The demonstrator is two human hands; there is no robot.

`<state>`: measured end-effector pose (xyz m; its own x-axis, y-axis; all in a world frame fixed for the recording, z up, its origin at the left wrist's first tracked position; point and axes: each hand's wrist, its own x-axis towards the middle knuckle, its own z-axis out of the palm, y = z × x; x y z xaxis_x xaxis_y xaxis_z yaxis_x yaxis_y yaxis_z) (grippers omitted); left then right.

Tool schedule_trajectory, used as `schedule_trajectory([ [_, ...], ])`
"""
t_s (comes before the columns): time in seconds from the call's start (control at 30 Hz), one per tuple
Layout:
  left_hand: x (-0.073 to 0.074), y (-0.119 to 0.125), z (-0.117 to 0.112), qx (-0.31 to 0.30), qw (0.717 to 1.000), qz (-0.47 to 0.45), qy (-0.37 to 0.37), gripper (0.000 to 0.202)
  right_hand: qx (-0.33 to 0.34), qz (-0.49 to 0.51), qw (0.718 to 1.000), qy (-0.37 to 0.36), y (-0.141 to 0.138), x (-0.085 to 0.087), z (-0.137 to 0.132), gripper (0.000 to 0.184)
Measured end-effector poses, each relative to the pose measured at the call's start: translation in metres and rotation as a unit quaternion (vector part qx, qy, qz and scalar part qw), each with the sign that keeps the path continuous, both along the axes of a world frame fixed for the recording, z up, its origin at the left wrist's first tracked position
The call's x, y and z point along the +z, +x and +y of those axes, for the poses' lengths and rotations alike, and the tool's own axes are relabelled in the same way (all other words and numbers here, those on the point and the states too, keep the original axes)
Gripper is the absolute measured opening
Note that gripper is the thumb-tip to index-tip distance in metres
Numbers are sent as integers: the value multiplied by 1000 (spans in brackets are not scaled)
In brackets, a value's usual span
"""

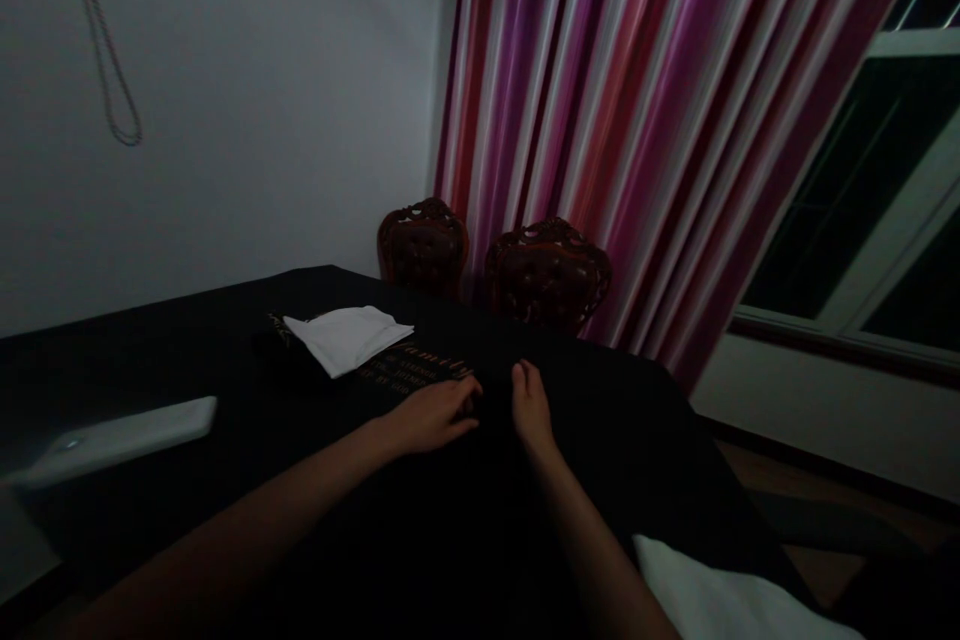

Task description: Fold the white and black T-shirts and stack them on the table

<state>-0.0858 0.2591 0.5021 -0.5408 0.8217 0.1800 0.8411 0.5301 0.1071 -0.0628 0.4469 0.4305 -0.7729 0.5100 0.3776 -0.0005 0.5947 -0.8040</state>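
My left hand (433, 414) is over the dark surface, its fingers loosely bent and its thumb apart from them. Just right of it, my right hand (532, 402) faces it, fingers pointing away from me with a small gap at the tips. Neither hand shows anything held, though the dark cloth between them is hard to make out. Beside my left hand lies black fabric with gold lettering (420, 367), partly readable as "family". A folded white cloth (349, 338) rests at the upper left of the lettering, on something black.
A long whitish object (124, 438) lies at the table's left edge. White fabric (720, 590) shows at the lower right. Two carved dark chairs (424, 250) stand behind the black-covered table (622, 420), before a striped curtain (600, 120). The room is dim.
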Motion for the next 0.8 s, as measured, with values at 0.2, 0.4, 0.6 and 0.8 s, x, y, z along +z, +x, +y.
schedule_trajectory([
  [0.2,-42,14,-53,-75,996,2,-55,65,62,-46,989,124,7,-3,-8,49],
  [0.4,-65,-5,-85,-69,997,-20,-23,72,82,-193,946,248,5,-48,-38,64],
  [0.6,-59,1,-80,-44,998,15,-48,61,68,-205,934,285,6,-45,-38,61],
  [0.8,-42,47,-100,104,992,69,-24,40,75,-143,934,318,62,-9,-60,61],
])
